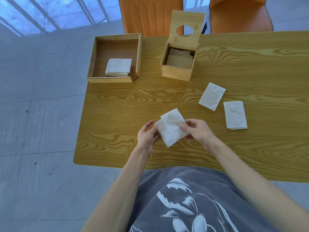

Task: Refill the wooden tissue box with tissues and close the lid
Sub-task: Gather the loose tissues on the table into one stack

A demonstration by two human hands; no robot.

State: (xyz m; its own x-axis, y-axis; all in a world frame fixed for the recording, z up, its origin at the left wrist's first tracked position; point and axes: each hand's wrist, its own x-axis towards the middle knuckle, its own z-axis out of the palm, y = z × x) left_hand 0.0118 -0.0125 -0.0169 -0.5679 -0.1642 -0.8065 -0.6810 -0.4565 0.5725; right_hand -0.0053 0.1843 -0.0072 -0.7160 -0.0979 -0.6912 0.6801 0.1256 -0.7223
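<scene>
The wooden tissue box (176,72) stands at the back of the table, its lid (186,19) with a round hole tilted up and open. Inside it lie brownish sheets. Just above the table's front part, both hands hold a white folded tissue (170,129): my left hand (147,136) grips its left edge and my right hand (199,131) pinches its right side. Two more folded tissues lie on the table to the right, one tilted (212,98) and one upright (235,115).
A shallow wooden tray (93,59) at the table's back left corner holds a small stack of white tissues (118,67). Two orange chairs (150,14) stand behind the table. The table's left edge (80,114) drops to a grey tiled floor.
</scene>
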